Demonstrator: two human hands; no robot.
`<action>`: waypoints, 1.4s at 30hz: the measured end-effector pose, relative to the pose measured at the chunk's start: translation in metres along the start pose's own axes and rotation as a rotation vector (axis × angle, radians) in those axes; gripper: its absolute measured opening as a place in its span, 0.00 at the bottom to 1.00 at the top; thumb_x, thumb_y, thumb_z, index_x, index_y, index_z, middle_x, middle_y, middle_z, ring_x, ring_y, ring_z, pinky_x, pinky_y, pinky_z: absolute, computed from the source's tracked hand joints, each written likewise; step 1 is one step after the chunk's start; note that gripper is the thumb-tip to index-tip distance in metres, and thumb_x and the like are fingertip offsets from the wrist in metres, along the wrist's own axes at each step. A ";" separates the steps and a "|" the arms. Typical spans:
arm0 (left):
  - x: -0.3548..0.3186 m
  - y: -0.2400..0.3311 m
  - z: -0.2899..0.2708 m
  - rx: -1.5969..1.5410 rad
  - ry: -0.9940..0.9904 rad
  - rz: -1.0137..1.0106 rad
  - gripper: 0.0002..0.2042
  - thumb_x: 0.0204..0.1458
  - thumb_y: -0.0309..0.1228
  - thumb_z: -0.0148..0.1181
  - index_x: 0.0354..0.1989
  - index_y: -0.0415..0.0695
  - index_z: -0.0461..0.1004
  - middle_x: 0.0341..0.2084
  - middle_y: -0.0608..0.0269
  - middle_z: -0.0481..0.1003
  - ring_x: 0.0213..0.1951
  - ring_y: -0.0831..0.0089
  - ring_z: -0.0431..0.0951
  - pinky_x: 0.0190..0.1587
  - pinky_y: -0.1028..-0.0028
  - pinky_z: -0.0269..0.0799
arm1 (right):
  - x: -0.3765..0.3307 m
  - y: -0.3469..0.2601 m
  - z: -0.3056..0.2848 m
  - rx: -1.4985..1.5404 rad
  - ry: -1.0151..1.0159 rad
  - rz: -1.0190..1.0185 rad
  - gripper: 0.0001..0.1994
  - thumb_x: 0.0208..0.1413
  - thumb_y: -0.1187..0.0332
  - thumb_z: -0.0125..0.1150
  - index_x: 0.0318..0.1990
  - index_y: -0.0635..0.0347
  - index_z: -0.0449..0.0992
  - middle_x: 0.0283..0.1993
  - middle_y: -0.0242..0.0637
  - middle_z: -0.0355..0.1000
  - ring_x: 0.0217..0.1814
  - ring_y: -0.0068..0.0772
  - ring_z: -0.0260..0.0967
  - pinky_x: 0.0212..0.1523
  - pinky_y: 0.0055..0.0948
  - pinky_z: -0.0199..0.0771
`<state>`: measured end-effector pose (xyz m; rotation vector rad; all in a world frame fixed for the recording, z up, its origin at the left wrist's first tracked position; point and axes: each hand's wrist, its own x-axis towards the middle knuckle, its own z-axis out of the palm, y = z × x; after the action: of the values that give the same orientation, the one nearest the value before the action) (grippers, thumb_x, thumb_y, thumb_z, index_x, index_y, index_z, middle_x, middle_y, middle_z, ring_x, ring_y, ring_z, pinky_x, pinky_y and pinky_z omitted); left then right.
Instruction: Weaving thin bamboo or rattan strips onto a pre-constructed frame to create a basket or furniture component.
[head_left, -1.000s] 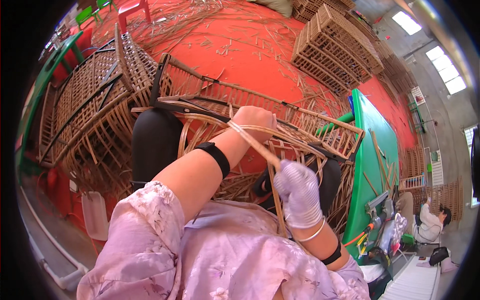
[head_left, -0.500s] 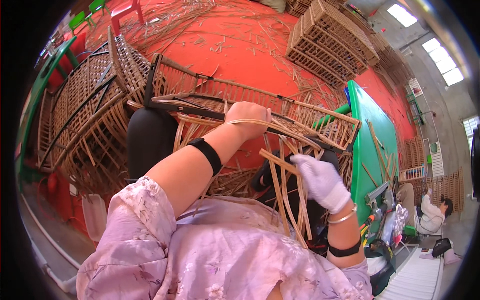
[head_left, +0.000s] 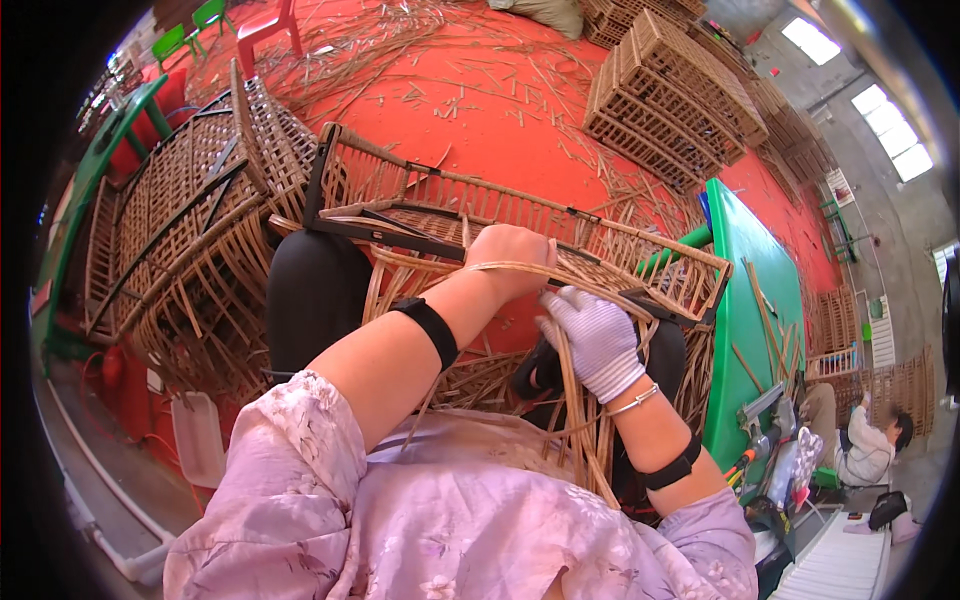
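**Two hands weaving cane strips on a half-built wicker basket**

Landmark: the unfinished wicker basket (head_left: pixel 520 235) with dark metal frame, lying across the person's lap.

Left hand (head_left: pixel 510 262), bare: closed over the near rim of the basket, fingers curled round a flat cane strip (head_left: pixel 505 267) that wraps across the knuckles. Black band on the left forearm, just this side of the basket.

Right hand (head_left: pixel 597 338), in a white knit glove: just right of the left hand, almost touching it, at the basket's near rim. Fingers mostly folded down on a bundle of loose cane strips (head_left: pixel 580 420) running from the rim down toward the lap. Grip looks pinched, not a full fist; thumb hidden. Bracelet and black band on that wrist.

Left of the basket: stack of finished wicker baskets (head_left: pixel 180 240), touching it. Beyond the basket: red floor (head_left: pixel 480 110) strewn with cane scraps, and more wicker crates (head_left: pixel 670 100) well apart. Right of the basket: green table (head_left: pixel 750 290), just beside it. Farther right past the table: another person (head_left: pixel 865 450) seated, low in view.
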<state>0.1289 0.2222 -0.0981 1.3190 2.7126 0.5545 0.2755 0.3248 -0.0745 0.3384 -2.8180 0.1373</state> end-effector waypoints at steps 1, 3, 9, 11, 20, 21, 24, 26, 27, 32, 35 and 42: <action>0.000 -0.001 -0.001 0.000 0.002 -0.009 0.23 0.61 0.42 0.41 0.23 0.43 0.78 0.21 0.54 0.78 0.27 0.57 0.80 0.34 0.59 0.77 | 0.007 -0.005 -0.006 0.097 0.091 0.017 0.12 0.51 0.67 0.63 0.42 0.62 0.78 0.35 0.42 0.74 0.37 0.47 0.74 0.38 0.39 0.74; 0.001 -0.002 -0.003 0.021 -0.093 -0.004 0.20 0.60 0.41 0.43 0.26 0.45 0.80 0.27 0.56 0.80 0.33 0.58 0.81 0.36 0.62 0.76 | 0.014 0.000 -0.009 0.142 0.155 -0.007 0.12 0.52 0.66 0.63 0.41 0.61 0.77 0.34 0.41 0.74 0.36 0.46 0.74 0.37 0.37 0.75; -0.004 0.003 -0.018 0.039 -0.164 0.067 0.16 0.57 0.40 0.46 0.31 0.48 0.81 0.32 0.59 0.81 0.37 0.61 0.81 0.38 0.63 0.76 | 0.026 -0.012 0.007 1.065 0.431 0.346 0.20 0.68 0.60 0.42 0.32 0.65 0.76 0.26 0.40 0.71 0.28 0.38 0.71 0.38 0.38 0.71; -0.001 0.004 -0.012 0.010 -0.127 -0.008 0.16 0.56 0.39 0.46 0.29 0.48 0.81 0.29 0.59 0.81 0.36 0.62 0.82 0.37 0.63 0.76 | 0.028 -0.008 0.007 1.519 0.449 0.476 0.23 0.69 0.57 0.38 0.26 0.62 0.71 0.21 0.38 0.66 0.24 0.36 0.65 0.34 0.36 0.67; -0.001 0.000 -0.002 0.046 -0.039 0.078 0.12 0.54 0.38 0.49 0.30 0.46 0.78 0.28 0.56 0.80 0.32 0.61 0.82 0.29 0.63 0.77 | 0.005 -0.084 -0.035 1.636 0.225 0.890 0.26 0.67 0.57 0.40 0.13 0.53 0.57 0.12 0.26 0.49 0.14 0.21 0.43 0.20 0.25 0.44; -0.001 0.000 -0.002 0.073 -0.051 0.105 0.12 0.54 0.37 0.49 0.29 0.46 0.78 0.27 0.57 0.80 0.32 0.61 0.82 0.29 0.63 0.77 | 0.005 -0.088 -0.038 1.574 0.171 0.917 0.26 0.67 0.57 0.41 0.13 0.54 0.57 0.12 0.26 0.50 0.15 0.21 0.43 0.20 0.25 0.44; -0.003 0.001 -0.007 0.076 -0.042 0.107 0.12 0.55 0.36 0.49 0.27 0.47 0.77 0.25 0.59 0.80 0.30 0.63 0.82 0.29 0.65 0.77 | 0.008 -0.091 -0.044 1.498 0.111 0.921 0.27 0.67 0.57 0.43 0.13 0.56 0.59 0.12 0.26 0.52 0.15 0.20 0.45 0.21 0.25 0.44; -0.002 0.001 0.001 0.098 0.030 0.123 0.14 0.56 0.37 0.48 0.25 0.47 0.77 0.22 0.60 0.79 0.27 0.61 0.81 0.29 0.63 0.77 | 0.007 -0.092 -0.047 1.389 0.093 0.877 0.28 0.67 0.56 0.41 0.13 0.56 0.60 0.12 0.27 0.53 0.16 0.20 0.47 0.21 0.25 0.46; 0.001 0.001 0.004 0.095 0.027 0.123 0.14 0.56 0.37 0.48 0.25 0.47 0.77 0.22 0.60 0.79 0.27 0.61 0.81 0.29 0.63 0.77 | 0.005 -0.090 -0.046 1.385 0.116 0.850 0.28 0.68 0.56 0.40 0.13 0.57 0.61 0.13 0.28 0.54 0.16 0.20 0.48 0.21 0.24 0.48; -0.009 -0.013 -0.001 -0.296 0.189 0.246 0.13 0.60 0.36 0.45 0.39 0.41 0.74 0.35 0.53 0.78 0.40 0.55 0.78 0.44 0.59 0.74 | -0.005 -0.086 -0.073 1.329 0.088 0.627 0.32 0.69 0.49 0.33 0.15 0.60 0.63 0.15 0.31 0.59 0.17 0.20 0.51 0.21 0.23 0.49; -0.035 -0.027 -0.014 -0.373 0.132 0.377 0.14 0.58 0.32 0.48 0.50 0.41 0.70 0.48 0.52 0.72 0.53 0.55 0.71 0.54 0.62 0.68 | -0.023 -0.075 -0.085 1.391 0.056 0.402 0.39 0.64 0.38 0.31 0.18 0.66 0.71 0.17 0.38 0.66 0.17 0.25 0.56 0.19 0.25 0.51; -0.091 -0.052 -0.051 0.073 -0.185 0.557 0.18 0.57 0.31 0.48 0.56 0.42 0.67 0.55 0.52 0.68 0.62 0.58 0.64 0.63 0.63 0.59 | -0.028 -0.031 -0.116 1.140 -0.071 0.246 0.23 0.64 0.54 0.48 0.36 0.71 0.76 0.35 0.44 0.75 0.36 0.34 0.73 0.39 0.29 0.72</action>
<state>0.1355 0.1076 -0.0770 2.0435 2.2239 0.3410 0.3417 0.3157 0.0295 0.2049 -2.5115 1.7988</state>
